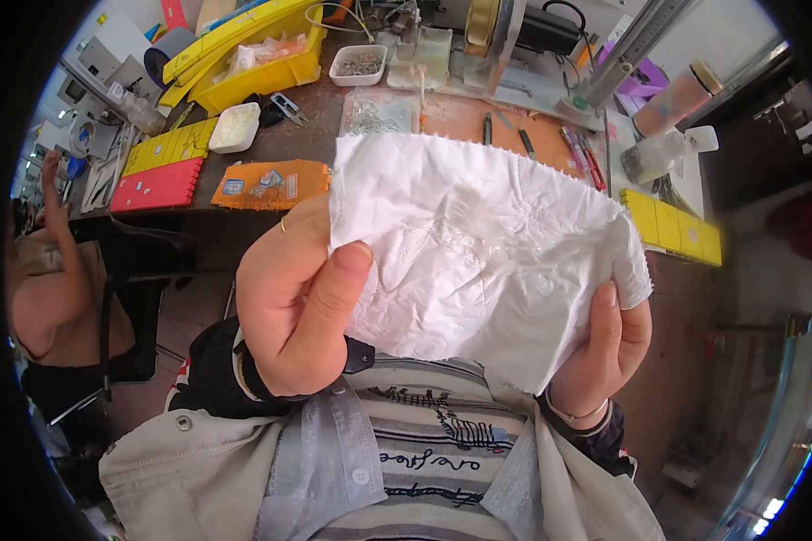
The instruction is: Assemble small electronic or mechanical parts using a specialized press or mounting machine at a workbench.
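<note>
A white cloth [406,198] with zigzag-cut edges is stretched between my two hands in front of my chest. Wrinkles and faint stitched lines run across it. Near its middle lies a small patch of something clear and shiny [483,239], too fine to name. My left hand [289,302] is closed on the cloth's left edge, thumb in front and fingers behind. At the right edge my right hand [609,347] pinches the cloth the same way. The fingers behind the cloth are mostly hidden.
Beyond the cloth stands a workbench with a yellow bin [271,68], a white tray of small metal parts [358,65], a white dish [235,128], pliers [289,108] and an orange pouch [271,184]. A pink bottle [677,99] stands at right. Another person [68,288] sits at far left.
</note>
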`<state>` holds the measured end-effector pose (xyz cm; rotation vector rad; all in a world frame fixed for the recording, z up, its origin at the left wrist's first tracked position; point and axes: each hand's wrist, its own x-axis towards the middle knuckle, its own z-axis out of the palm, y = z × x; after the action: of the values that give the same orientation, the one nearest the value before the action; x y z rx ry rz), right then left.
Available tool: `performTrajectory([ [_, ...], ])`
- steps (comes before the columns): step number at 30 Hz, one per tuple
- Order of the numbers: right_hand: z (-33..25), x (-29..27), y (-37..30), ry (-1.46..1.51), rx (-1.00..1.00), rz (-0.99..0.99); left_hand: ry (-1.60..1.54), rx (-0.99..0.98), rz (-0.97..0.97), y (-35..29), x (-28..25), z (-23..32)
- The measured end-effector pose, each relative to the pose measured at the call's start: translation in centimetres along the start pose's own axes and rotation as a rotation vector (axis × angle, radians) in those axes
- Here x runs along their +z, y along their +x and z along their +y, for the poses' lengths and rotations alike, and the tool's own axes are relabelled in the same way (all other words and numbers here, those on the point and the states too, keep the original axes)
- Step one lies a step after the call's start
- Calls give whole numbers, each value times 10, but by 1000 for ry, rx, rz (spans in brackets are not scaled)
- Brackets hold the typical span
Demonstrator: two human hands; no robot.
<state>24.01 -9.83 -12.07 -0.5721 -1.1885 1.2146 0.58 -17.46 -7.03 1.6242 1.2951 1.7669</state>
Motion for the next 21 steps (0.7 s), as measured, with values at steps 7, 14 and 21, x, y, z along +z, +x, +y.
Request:
performTrajectory([
  [7,-1,-13,18,226,301,594,-57,-110,-34,-1,-8,4],
  [14,-15,13,10,-46,-101,17,-237,-267,-9,-2,-11,10],
  [21,-14,-6,19,-22,5,-166,-346,-300,-124,5,-21,12],
])
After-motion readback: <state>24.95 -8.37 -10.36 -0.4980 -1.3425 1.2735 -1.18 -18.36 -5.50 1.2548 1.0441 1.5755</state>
